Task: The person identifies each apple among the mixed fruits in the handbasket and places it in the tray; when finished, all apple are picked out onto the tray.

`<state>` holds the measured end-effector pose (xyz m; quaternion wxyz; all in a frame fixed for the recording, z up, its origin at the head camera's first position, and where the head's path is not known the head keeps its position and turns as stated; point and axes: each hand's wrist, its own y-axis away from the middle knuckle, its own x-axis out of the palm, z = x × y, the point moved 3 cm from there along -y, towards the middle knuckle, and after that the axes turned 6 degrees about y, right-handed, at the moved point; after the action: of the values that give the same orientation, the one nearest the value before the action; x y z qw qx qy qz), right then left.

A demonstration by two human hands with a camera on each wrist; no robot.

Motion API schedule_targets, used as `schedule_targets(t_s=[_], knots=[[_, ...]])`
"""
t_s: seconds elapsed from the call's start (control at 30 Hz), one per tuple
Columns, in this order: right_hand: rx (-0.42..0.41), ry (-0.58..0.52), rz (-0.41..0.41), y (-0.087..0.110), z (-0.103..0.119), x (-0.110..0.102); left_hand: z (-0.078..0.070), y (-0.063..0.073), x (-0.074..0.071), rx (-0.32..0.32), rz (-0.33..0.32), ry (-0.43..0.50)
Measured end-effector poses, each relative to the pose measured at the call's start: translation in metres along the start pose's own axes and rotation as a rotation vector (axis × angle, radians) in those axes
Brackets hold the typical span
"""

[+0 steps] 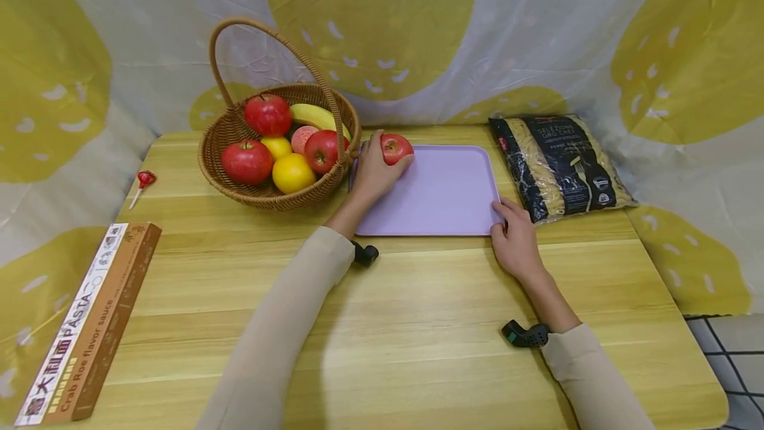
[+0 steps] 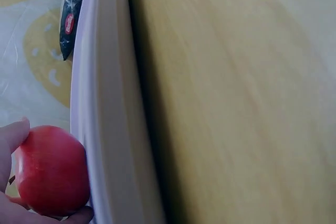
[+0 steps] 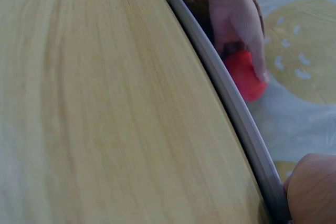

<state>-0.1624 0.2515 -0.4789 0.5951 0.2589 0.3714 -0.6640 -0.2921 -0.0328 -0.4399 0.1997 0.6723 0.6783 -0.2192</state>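
Observation:
My left hand (image 1: 375,171) grips a red apple (image 1: 396,148) at the far left part of a light purple tray (image 1: 447,194). In the left wrist view the thumb and fingers curl round the apple (image 2: 52,174), which is low against the tray. At the tray's right edge, near its front corner, my right hand (image 1: 516,239) pinches the rim between thumb and fingers. Left of the tray stands a wicker basket (image 1: 268,201) with a tall handle, holding red apples (image 1: 247,162), yellow round fruit (image 1: 293,173), a banana (image 1: 313,117) and a pinkish round fruit (image 1: 302,139).
A plastic bag of pasta (image 1: 561,164) lies right of the tray, close to my right hand. On the left are a red lollipop (image 1: 144,181) and a long pasta box (image 1: 89,324) along the table edge. A fruit-print cloth (image 1: 525,25) hangs behind the wooden table (image 1: 412,337).

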Motion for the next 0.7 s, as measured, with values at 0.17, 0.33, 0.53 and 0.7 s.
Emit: schedule_targets(t_s=[0.17, 0.33, 0.53, 0.7], knots=[[0.001, 0.003, 0.003, 0.000, 0.000, 0.000, 0.003, 0.001, 0.001, -0.018, 0.012, 0.026], [0.003, -0.007, -0.014, 0.000, 0.000, -0.001, 0.006, 0.003, -0.002, -0.004, 0.032, 0.049], [-0.010, -0.008, -0.044, 0.000, 0.000, -0.002, 0.005, 0.013, -0.007, 0.025, 0.104, 0.039], [-0.015, -0.018, -0.057, 0.001, -0.001, -0.002, 0.005, 0.025, -0.010, 0.042, 0.134, 0.020]])
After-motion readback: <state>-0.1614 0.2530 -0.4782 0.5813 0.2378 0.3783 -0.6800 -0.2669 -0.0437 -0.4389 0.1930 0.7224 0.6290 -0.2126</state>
